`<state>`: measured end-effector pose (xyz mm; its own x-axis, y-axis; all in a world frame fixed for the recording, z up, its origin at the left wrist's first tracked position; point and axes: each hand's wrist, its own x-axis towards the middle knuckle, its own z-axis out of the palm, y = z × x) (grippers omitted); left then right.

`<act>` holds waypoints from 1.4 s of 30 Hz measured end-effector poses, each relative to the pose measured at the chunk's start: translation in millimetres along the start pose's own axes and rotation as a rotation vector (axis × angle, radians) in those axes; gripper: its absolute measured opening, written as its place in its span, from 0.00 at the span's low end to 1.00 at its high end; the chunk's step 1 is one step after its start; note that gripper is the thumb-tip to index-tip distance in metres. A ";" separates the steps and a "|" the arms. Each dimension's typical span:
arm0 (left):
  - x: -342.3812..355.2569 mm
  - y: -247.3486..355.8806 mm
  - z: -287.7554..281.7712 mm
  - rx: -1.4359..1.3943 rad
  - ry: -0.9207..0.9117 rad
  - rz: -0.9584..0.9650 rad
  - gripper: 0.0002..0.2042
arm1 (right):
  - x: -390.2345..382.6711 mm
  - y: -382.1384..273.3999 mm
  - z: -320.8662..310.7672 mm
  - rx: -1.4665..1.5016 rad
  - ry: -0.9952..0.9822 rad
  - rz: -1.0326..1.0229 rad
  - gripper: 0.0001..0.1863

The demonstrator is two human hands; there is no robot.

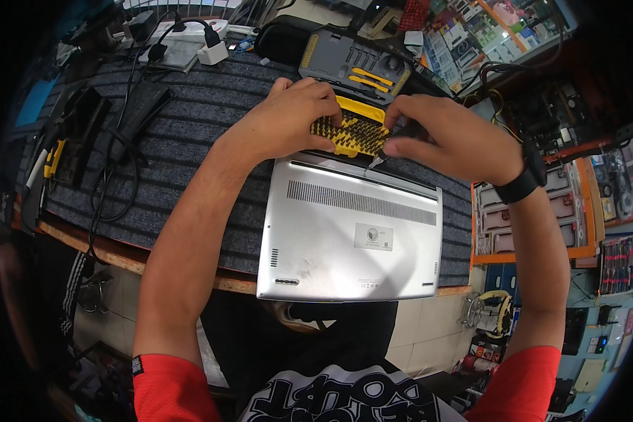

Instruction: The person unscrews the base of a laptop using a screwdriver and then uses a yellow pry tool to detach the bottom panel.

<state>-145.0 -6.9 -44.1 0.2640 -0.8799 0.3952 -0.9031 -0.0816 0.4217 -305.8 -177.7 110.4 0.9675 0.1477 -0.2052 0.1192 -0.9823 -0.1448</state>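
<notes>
A silver laptop [352, 218] lies bottom side up at the table's front edge, its vent strip toward the far side. Beyond it is a yellow bit holder [359, 109] filled with rows of small dark screwdriver bits. My left hand [292, 116] grips the holder's left end between thumb and fingers. In my right hand [446, 137] is a precision screwdriver [378, 159], its dark handle partly covered by my fingers. Its metal shaft slants down to the left, over the laptop's far edge; I cannot tell whether the tip touches anything.
Behind the bit holder stands an opened grey tool case [355, 63] with yellow pry tools [371, 77]. Black cables [123, 133] and a white plug adapter [212, 53] lie on the left of the ribbed grey mat [190, 119]. Shelves of boxed goods [534, 211] stand on the right.
</notes>
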 end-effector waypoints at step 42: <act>5.3 2.9 2.4 -0.023 0.087 0.041 0.14 | -3.0 0.9 -7.1 -0.011 -0.042 -0.006 0.13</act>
<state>-147.1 -13.0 -42.8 0.2564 -0.8384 0.4810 -0.9058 -0.0347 0.4222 -307.0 -179.8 117.8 0.9565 0.1583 -0.2452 0.1278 -0.9824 -0.1359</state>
